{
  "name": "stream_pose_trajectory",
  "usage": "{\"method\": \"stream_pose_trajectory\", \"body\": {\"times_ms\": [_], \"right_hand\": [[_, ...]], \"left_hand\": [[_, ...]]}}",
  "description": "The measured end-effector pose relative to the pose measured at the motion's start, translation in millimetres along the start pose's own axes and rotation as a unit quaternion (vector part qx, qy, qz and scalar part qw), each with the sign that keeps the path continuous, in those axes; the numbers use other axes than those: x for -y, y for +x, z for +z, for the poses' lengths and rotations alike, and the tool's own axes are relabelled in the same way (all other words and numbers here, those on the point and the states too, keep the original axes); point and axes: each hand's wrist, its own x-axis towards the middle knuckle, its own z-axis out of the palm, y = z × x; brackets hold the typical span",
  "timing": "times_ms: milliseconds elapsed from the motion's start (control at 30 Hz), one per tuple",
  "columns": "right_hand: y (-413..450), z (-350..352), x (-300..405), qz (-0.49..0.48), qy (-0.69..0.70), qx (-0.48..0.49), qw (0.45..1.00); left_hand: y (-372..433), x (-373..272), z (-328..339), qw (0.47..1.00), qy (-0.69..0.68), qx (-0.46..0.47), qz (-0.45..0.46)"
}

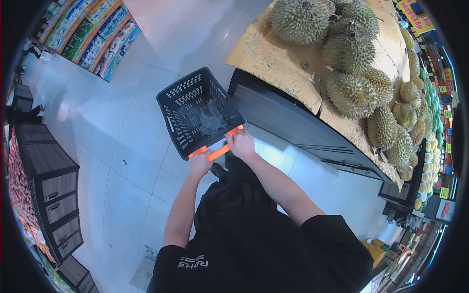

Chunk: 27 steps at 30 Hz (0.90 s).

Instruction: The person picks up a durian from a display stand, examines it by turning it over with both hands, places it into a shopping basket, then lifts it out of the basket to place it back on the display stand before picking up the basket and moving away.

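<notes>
Both hands grip the orange handle (219,152) of a black plastic shopping basket (176,128) in front of me. My left hand (200,163) is closed around the handle's left end. Near its right end, my right hand (240,144) holds the same handle. A crumpled clear plastic bag (212,119) lies inside the basket, towards its near right side. The basket's walls are perforated, and its far end points up and slightly left in the view.
Durians (348,89) are heaped on a cardboard-topped display stand (271,62) at the right, its edge close to the basket. Dark produce cabinets (55,172) line the left. A shelf of packaged goods (91,29) stands at upper left. Tiled floor (128,124) lies between.
</notes>
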Motion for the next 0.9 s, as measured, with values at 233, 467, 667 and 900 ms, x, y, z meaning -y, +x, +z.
{"method": "stream_pose_trajectory", "body": {"times_ms": [233,467,667,900], "right_hand": [[40,-1,22,-0.04,-0.01,0.056,0.998],[92,9,49,-0.084,0.043,0.144,0.985],[132,28,70,-0.094,0.067,0.138,0.984],[180,40,97,-0.027,0.104,0.079,0.991]], "left_hand": [[30,38,-24,0.999,0.016,0.007,0.049],[80,93,-68,0.995,0.058,0.014,0.086],[134,128,-109,0.991,0.099,0.031,0.087],[200,149,-152,0.986,0.096,0.033,0.129]]}}
